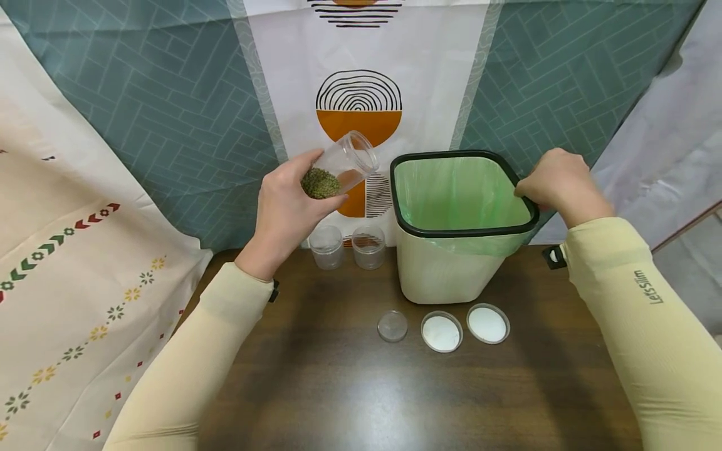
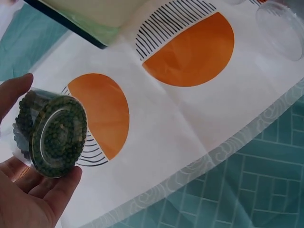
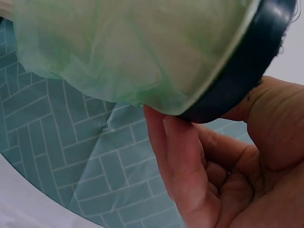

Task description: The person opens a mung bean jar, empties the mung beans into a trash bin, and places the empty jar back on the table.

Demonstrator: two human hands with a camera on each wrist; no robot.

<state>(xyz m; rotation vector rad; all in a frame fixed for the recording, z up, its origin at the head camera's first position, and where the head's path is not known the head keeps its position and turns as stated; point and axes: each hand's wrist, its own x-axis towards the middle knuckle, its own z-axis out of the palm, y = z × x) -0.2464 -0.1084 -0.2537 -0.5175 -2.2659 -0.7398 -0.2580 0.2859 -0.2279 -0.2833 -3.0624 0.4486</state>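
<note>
My left hand [image 1: 293, 203] grips a clear plastic jar [image 1: 351, 164], tilted with its open mouth toward the bin. Small green beans [image 1: 320, 183] lie gathered in its lower end; in the left wrist view they show through the round jar base [image 2: 59, 135]. A white trash bin [image 1: 445, 269] with a black rim and a light green liner [image 1: 451, 194] stands to the right of the jar. At the bin's right side, my right hand [image 1: 564, 185] holds the black rim [image 3: 237, 71], fingers bent around its edge, in the right wrist view.
Two clear jars [image 1: 368, 247] stand on the brown table [image 1: 338, 388], left of the bin. In front of it lie a small clear lid [image 1: 392, 326] and two round lids with white insides, one nearer [image 1: 442, 332] and one farther right [image 1: 487, 324]. A patterned cloth [image 1: 186, 94] hangs behind.
</note>
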